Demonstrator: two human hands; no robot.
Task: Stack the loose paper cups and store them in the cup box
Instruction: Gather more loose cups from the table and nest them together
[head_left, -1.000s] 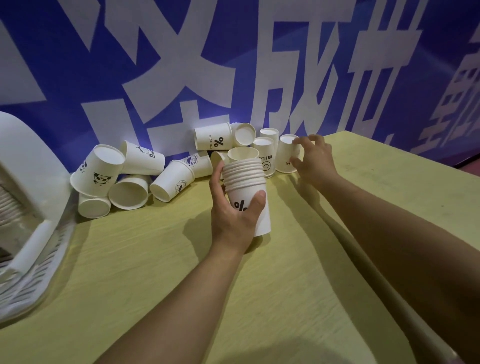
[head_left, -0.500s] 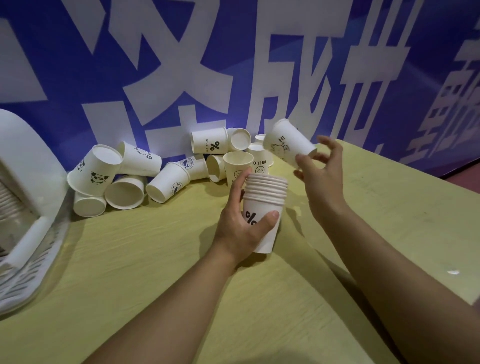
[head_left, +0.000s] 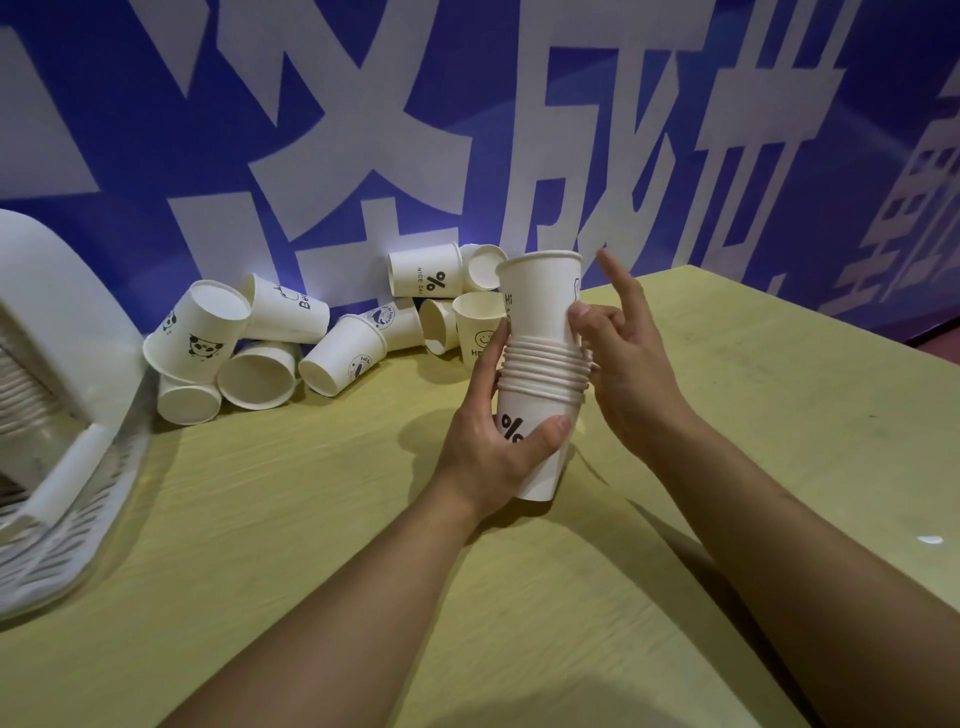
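Note:
My left hand (head_left: 491, 447) grips a stack of white paper cups (head_left: 540, 384) above the yellow-green table (head_left: 291, 525), thumb across the "%" mark. A further cup (head_left: 540, 296) stands upright in the stack's mouth, about half sunk in. My right hand (head_left: 631, 364) holds that cup's right side with curled fingers, its forefinger pointing up. Several loose cups (head_left: 343, 358) lie tumbled along the wall behind, one upright with a smiley (head_left: 478, 327). The white cup box (head_left: 57, 395) stands at the left edge, with ribbed stacked cups inside.
A blue banner with big white characters (head_left: 363, 130) forms the wall right behind the cups. The table's far right edge (head_left: 831, 317) runs diagonally. A small white speck (head_left: 930, 540) lies on the table at right.
My right hand took a cup from the pile at the wall, carried it over tilted, then set it upright into the top of the stack. The left hand raised the stack slightly.

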